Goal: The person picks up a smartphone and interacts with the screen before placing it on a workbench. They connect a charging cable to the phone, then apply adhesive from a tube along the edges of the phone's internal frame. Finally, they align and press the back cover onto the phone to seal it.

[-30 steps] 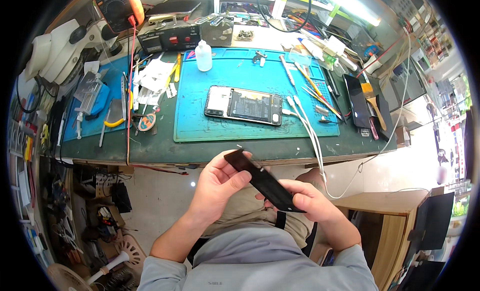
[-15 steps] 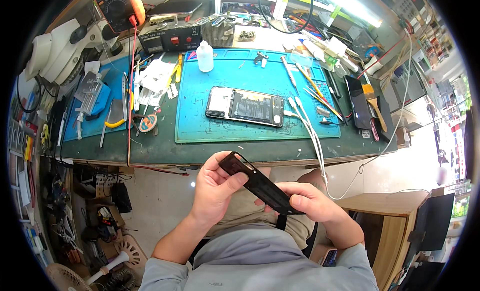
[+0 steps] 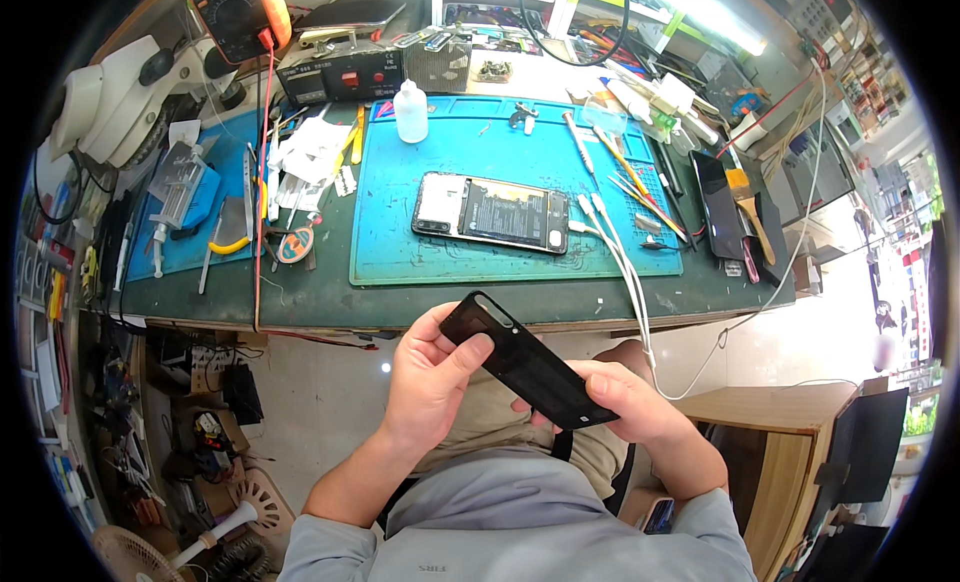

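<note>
A black phone back cover [image 3: 530, 367] with a long camera cutout hangs over my lap, just off the bench edge. At its upper left end my left hand [image 3: 432, 367] grips it, thumb on the inner face. My right hand [image 3: 628, 397] holds the lower right end, its fingers partly hidden beneath. The opened phone [image 3: 490, 214] lies on the blue repair mat [image 3: 390, 267], its dark battery exposed. White cables [image 3: 622, 257] run to the phone's right end and down over the bench edge.
On the mat stand a clear plastic bottle [image 3: 410, 112] and several screwdrivers and tweezers [image 3: 630, 172]. A dark phone [image 3: 716, 207] and a brush [image 3: 748, 207] lie to the right. At left are a microscope [image 3: 115, 97] and a blue clamp holder [image 3: 190, 197]. A wooden cabinet [image 3: 760, 407] stands lower right.
Both hands have tilted the back cover so its broad inner face shows more. Its upper left end is slightly higher. The phone on the mat has not moved.
</note>
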Tool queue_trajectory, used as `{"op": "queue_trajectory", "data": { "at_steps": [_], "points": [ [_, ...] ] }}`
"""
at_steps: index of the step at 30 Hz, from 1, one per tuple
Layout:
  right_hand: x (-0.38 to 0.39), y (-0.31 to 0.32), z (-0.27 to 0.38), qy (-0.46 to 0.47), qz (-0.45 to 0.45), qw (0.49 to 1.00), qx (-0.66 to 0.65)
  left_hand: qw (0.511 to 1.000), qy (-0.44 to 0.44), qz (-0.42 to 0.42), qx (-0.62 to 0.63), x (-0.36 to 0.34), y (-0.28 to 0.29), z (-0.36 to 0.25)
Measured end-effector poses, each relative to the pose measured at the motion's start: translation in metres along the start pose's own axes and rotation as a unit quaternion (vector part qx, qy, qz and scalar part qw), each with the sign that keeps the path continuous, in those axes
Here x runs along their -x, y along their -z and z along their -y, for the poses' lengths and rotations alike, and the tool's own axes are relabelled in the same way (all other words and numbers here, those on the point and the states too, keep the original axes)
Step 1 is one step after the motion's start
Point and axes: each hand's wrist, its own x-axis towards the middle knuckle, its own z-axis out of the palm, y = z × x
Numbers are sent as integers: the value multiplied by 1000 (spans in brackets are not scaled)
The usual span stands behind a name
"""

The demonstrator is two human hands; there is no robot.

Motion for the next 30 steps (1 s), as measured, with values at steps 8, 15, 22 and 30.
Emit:
{"op": "queue_trajectory", "data": {
  "at_steps": [8,15,22,30],
  "points": [
    [0,0,-1,-43,-14,990,-137,996,-4,-40,-74,-2,-6,-3],
    [2,3,-3,-64,-18,977,-203,998,28,-42,-43,-3,-8,-9],
    [3,-1,-1,-67,-25,985,-160,994,18,-48,-94,-3,-3,-5],
    [3,2,0,-68,-39,980,-181,994,22,-25,-109,-3,-5,-10]
  ]
}}
